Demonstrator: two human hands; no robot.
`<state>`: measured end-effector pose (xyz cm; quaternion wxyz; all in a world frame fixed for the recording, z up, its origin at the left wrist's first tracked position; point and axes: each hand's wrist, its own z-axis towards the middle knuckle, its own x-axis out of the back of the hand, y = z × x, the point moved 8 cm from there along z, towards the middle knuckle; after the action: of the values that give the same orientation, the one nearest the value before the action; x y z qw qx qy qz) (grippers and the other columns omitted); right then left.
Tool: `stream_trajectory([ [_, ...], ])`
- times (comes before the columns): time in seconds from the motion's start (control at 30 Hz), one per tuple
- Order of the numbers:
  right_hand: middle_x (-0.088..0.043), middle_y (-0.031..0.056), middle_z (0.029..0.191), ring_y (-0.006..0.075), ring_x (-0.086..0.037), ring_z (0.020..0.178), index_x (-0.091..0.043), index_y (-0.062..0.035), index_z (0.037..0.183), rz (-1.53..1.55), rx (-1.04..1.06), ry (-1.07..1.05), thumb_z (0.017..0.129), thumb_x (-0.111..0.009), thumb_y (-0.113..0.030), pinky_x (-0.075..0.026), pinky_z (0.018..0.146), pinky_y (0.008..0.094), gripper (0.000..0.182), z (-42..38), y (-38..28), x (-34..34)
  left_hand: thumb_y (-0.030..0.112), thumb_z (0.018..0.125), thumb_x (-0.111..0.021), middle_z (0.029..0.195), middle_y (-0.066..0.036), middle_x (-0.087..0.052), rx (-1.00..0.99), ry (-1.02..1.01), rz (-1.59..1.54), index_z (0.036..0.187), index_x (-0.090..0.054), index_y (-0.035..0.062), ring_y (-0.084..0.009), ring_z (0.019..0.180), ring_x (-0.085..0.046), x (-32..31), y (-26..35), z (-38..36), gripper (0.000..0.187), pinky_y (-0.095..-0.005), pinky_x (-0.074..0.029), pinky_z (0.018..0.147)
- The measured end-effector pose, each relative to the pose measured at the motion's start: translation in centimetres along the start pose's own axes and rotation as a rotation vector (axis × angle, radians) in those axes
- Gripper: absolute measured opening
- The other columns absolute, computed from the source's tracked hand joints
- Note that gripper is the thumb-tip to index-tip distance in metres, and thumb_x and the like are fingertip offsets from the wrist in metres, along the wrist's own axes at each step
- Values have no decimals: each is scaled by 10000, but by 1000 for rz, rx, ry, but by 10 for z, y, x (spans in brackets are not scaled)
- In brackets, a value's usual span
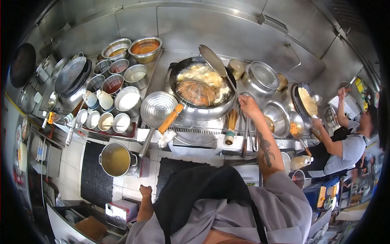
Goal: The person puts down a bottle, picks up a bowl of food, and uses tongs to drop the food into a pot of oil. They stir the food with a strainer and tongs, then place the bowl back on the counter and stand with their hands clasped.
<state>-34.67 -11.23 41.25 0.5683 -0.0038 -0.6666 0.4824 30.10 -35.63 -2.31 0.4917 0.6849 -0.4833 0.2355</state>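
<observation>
My right hand (249,106) is closed around the handle of a long metal tool at the right of the wok. The tool's wide round metal head (212,60) is tilted over the back of the wok (172,83). Pale pieces of food (203,73) bubble in the hot liquid there. A wire strainer (197,92) lies in the front of the wok, its wooden handle (170,118) sticking out over the near rim, untouched. My left hand (145,190) hangs low beside my body, its fingers curled in, with nothing visible in it.
A perforated ladle (158,109) rests left of the wok; a bamboo brush (231,126) lies in front. Seasoning pots (128,99) crowd the left. A stockpot (115,159) stands low at the left. To the right, a co-worker (345,142) works at another wok (298,103).
</observation>
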Motion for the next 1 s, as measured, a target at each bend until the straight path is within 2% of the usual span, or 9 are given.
stream_trajectory([
  [0.03, -635, 175, 697, 257, -603, 559, -626, 55, 1100, -108, 228, 107, 970, -511, -194, -504, 571, 383, 304, 0, -19, 8, 176, 704, -616, 1077, -367, -566, 32, -73, 51, 1060, -506, -166, -487, 1025, -559, -7, -6, 0, 506, -455, -466, 950],
  [0.07, -635, 175, 697, 257, -603, 559, -626, 55, 1100, -108, 226, 108, 970, -511, -194, -504, 571, 383, 304, 3, -19, 8, 176, 704, -616, 1077, -367, -566, 30, -74, 52, 1060, -506, -166, -487, 1025, -559, -9, -10, 0, 506, -455, -466, 950],
  [0.13, -628, 286, 889, 469, -601, 883, -628, 31, 947, -98, 94, 17, 910, -533, -154, -482, 773, 464, 211, 6, -32, 4, 169, 702, -618, 1082, -359, -565, 106, -85, -3, 1070, -495, -154, -487, 1027, -558, -9, -16, -5, 505, -461, -467, 950],
  [0.27, -636, 276, 886, 465, -607, 868, -643, 15, 928, -185, 142, -39, 897, -536, -150, -490, 761, 465, 198, 34, 7, -26, 161, 696, -621, 1092, -357, -559, 151, -82, -15, 1089, -485, -152, -485, 1035, -552, -10, -16, -9, 521, -459, -466, 953],
  [0.37, -629, 285, 878, 465, -607, 870, -643, 17, 908, -259, 129, -71, 885, -539, -145, -480, 778, 496, 193, 31, -1, -21, 123, 668, -641, 972, -350, -625, 69, 114, -23, 997, -537, -153, -468, 956, -625, -6, -15, -3, 442, -451, -512, 869],
  [0.43, -628, 287, 875, 465, -607, 870, -642, 15, 907, -247, 188, -46, 886, -534, -140, -478, 782, 501, 190, 16, -25, -11, 153, 692, -621, 1101, -346, -547, 95, 3, -38, 1085, -489, -122, -469, 1034, -564, -4, -10, -12, 498, -462, -470, 951],
  [0.57, -630, 294, 884, 464, -606, 885, -643, 28, 921, -208, 246, -47, 892, -526, -137, -477, 803, 506, 204, 14, -52, -9, 152, 693, -624, 1096, -331, -552, 133, -34, 4, 1086, -490, -107, -467, 1029, -572, 2, -12, -22, 489, -464, -475, 946],
  [0.7, -626, 302, 892, 465, -606, 886, -650, 29, 928, -361, 105, -180, 890, -534, -152, -478, 795, 504, 219, 52, -4, -53, 155, 695, -622, 1106, -333, -548, 186, -113, 65, 1053, -511, -101, -472, 1029, -575, -7, -21, -20, 454, -469, -479, 943],
  [1.0, -624, 298, 862, 462, -607, 889, -652, 20, 885, -239, 112, -45, 887, -529, -146, -482, 783, 497, 207, 37, -1, -39, 148, 688, -611, 1079, -313, -584, 136, -65, 43, 1020, -554, -99, -480, 1011, -587, -3, -11, -20, 417, -470, -494, 920],
])
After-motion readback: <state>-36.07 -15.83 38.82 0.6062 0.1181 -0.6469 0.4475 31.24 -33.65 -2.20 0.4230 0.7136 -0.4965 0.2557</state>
